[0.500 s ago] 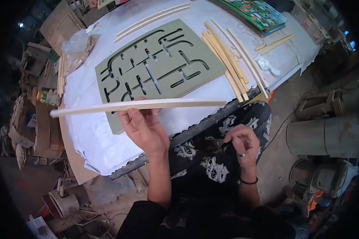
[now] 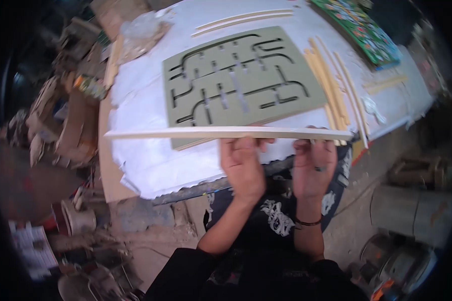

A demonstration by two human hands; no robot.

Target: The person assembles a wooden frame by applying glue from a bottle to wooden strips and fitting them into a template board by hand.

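Observation:
A long pale wooden strip (image 2: 186, 132) runs level across the view, held up in front of the table's near edge. My left hand (image 2: 243, 165) is closed on it just right of its middle, thumb on the near side. Close to the strip's right end, my right hand (image 2: 314, 168) has its fingers up against it and curled round it. Behind the strip lies a grey-green board (image 2: 218, 103) with several dark curved and straight slots cut through it. The strip hides part of the board's near edge.
Several wooden strips (image 2: 326, 83) lie right of the board, and thinner ones (image 2: 241, 22) behind it. A colourful green printed board (image 2: 359, 32) sits at the back right. At the back left are a clear plastic bag (image 2: 143, 32) and a cardboard box (image 2: 80, 125) beside the table.
My right hand has risen from over my lap to the strip's right end. The strip and my left hand have moved right in view. The camera has shifted, so the table appears further right.

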